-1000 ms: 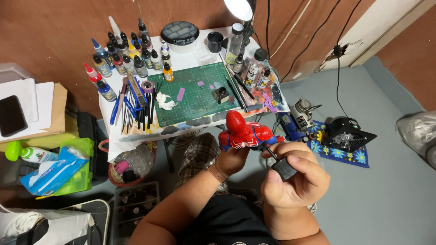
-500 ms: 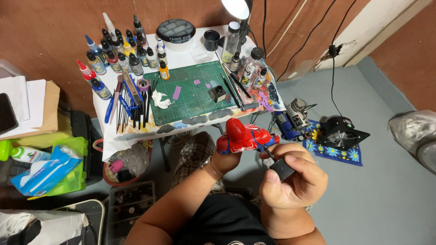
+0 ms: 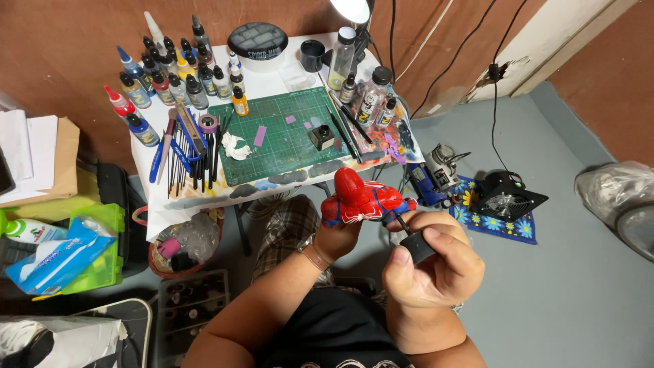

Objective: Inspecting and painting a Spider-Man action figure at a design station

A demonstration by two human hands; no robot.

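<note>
I'm at the detailing step, as I judge it: my left hand (image 3: 338, 240) has its fingers clamped around the underside of the red and blue figure (image 3: 363, 200), which sits just above those fingertips, in front of the green cutting mat (image 3: 286, 146). My right hand (image 3: 430, 267) has fingers closed tight on a black-handled tool (image 3: 414, 243), its thin shaft reaching up from my thumb to touch the figure's blue side. The next move, I reckon, calls for a steady left grip and only small wrist motion at the tip
</note>
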